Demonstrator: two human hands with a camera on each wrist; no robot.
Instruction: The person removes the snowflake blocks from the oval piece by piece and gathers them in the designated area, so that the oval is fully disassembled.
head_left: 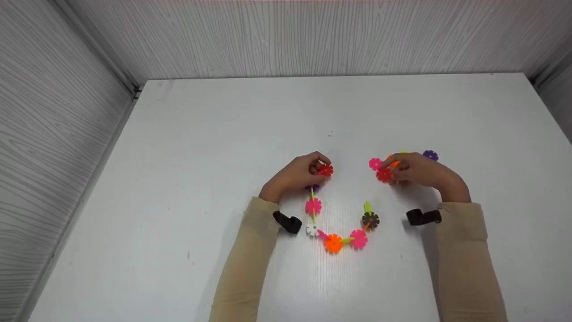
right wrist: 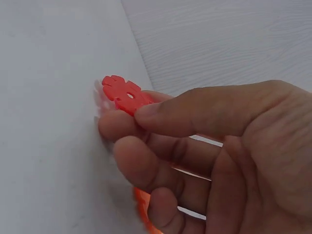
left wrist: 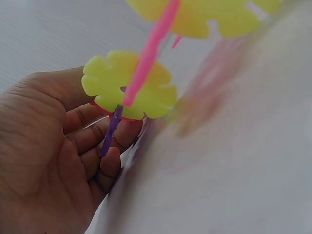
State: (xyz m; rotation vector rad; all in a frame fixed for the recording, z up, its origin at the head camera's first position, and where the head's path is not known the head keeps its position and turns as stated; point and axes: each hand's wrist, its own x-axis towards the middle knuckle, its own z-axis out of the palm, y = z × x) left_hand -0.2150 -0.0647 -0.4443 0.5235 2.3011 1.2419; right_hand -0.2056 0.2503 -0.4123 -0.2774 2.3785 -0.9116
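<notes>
My left hand (head_left: 300, 173) holds a red notched flower disc (head_left: 325, 170) between thumb and fingers. It is at the upper left end of a curved chain of slotted-together discs, with a purple disc (left wrist: 112, 131) and a yellow-green disc (left wrist: 129, 85) by the fingers in the left wrist view. The chain bends through pink (head_left: 313, 206), white (head_left: 312, 230) and orange (head_left: 333, 243) discs to a dark brown one (head_left: 370, 220). My right hand (head_left: 418, 170) pinches another red disc (right wrist: 127, 94) between thumb and index finger, its other fingers curled.
Loose discs lie around the right hand: a pink one (head_left: 375, 164), an orange one (head_left: 394, 160) partly hidden by the fingers, and a purple one (head_left: 430, 155). A yellow-green disc (head_left: 367, 207) stands upright at the chain's right end. The white table (head_left: 223, 125) meets grain-patterned panels behind.
</notes>
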